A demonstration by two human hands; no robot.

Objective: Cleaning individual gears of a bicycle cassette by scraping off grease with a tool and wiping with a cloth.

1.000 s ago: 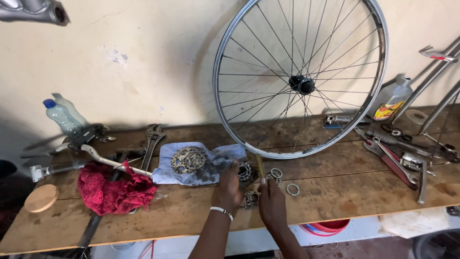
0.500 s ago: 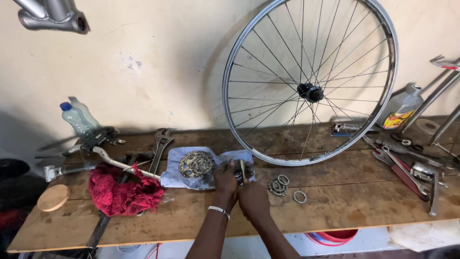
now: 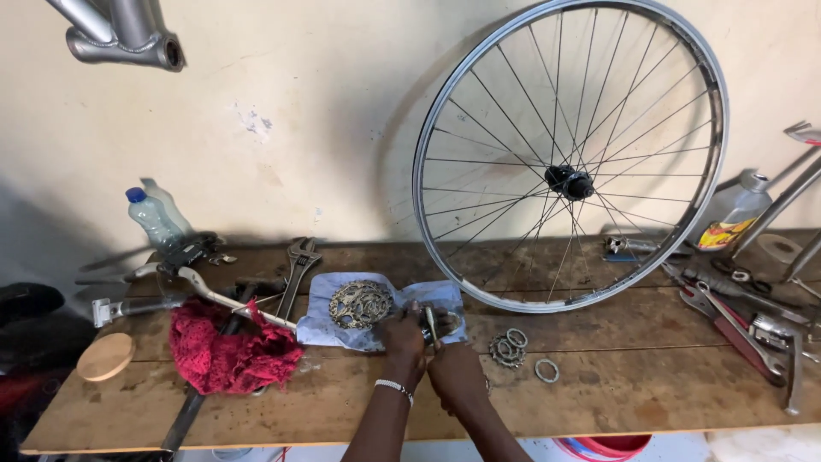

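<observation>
- Both hands work close together at the front middle of the wooden counter [image 3: 650, 376], touching or nearly touching each other.
- Left hand [image 3: 402, 338]: grip closed around a small metal part, resting at the lower right edge of the pale cloth [image 3: 342, 321]. What exactly it clasps is too small to tell.
- Right hand [image 3: 457, 372]: grip closed on a thin upright tool [image 3: 430, 325] with a yellowish handle, its tip poking up between the two hands.
- Stack of gear cogs [image 3: 360, 304] lies flat on the cloth, just left of the left hand, apart from the fingers.
- Loose cog and rings [image 3: 507, 348] lie on the counter just right of the hands; one single ring [image 3: 546, 370] sits a little further right.
- Bicycle wheel [image 3: 571, 154] stands upright on the counter, leaning against the wall behind the hands.
- Red rag [image 3: 227, 351] lies left of the cloth, a metal bar across it.
- Adjustable wrench [image 3: 295, 265] lies behind the cloth; plastic bottle [image 3: 152, 218] stands at the far left by the wall.
- Red-handled tools [image 3: 740, 329] lie at the right end of the counter.
</observation>
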